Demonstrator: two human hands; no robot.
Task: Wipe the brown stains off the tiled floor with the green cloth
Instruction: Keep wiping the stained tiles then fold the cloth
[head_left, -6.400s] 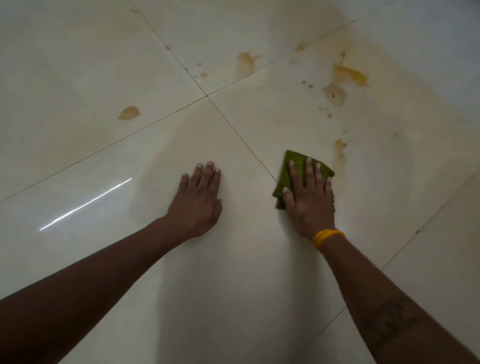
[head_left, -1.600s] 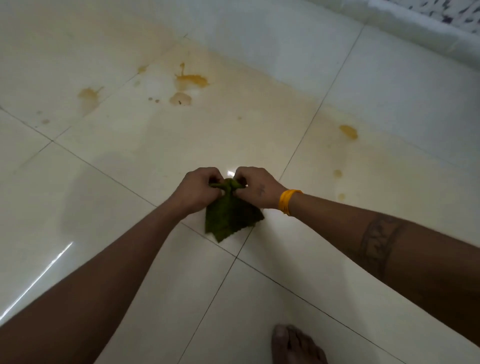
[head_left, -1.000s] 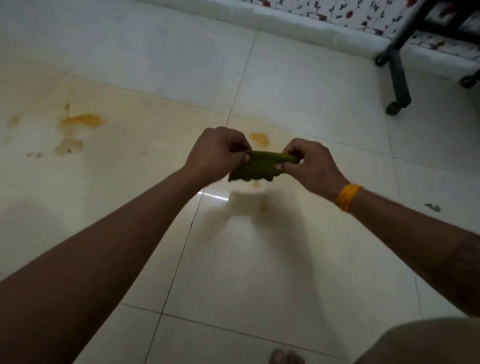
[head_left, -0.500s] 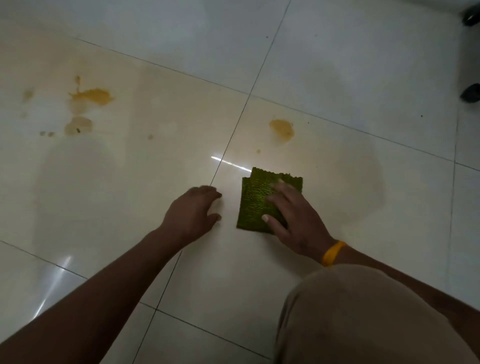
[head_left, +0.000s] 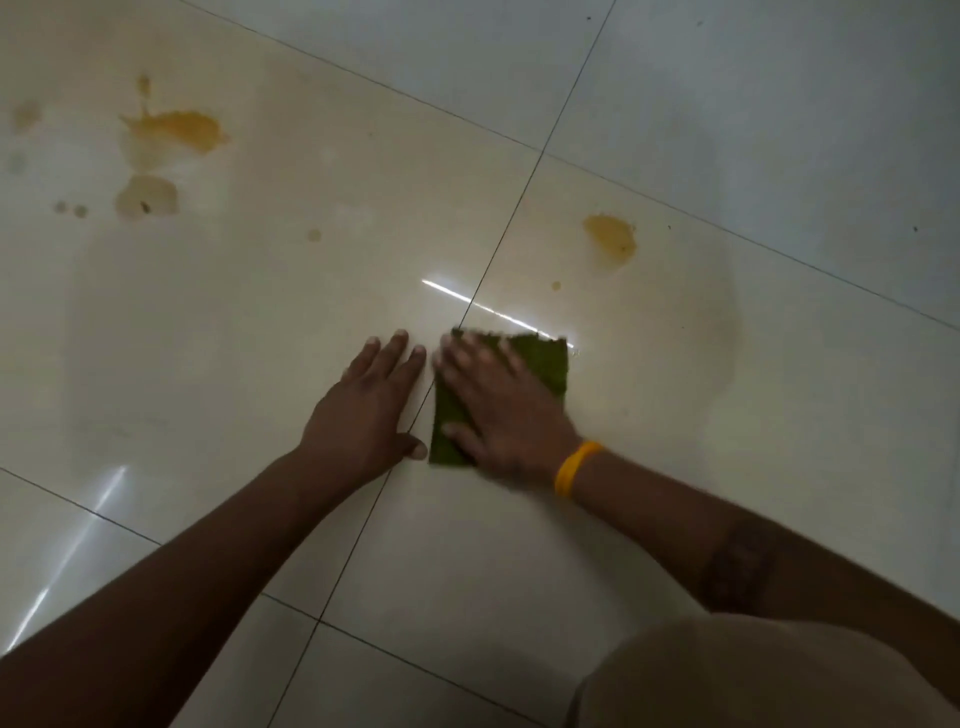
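Observation:
The green cloth (head_left: 545, 364) lies folded flat on the cream tiled floor (head_left: 260, 322), just right of a grout line. My right hand (head_left: 504, 410), with a yellow wristband, presses flat on top of the cloth and covers most of it. My left hand (head_left: 369, 410) rests palm down on the bare tile right beside the cloth, fingers spread. A brown stain (head_left: 613, 241) sits beyond the cloth to the upper right. A larger brown splash (head_left: 176, 130) and a round blot (head_left: 148, 197) lie at the far left, with small spots near them.
Dark grout lines cross the floor diagonally. A bright light streak (head_left: 467, 299) reflects just beyond the cloth. My bent knee in beige cloth (head_left: 753, 675) fills the lower right corner. A faint damp-looking patch surrounds the cloth area.
Both hands held the cloth in the air, then laid it on the tile. Since half a second ago my right hand has flattened over it and my left hand has spread beside it.

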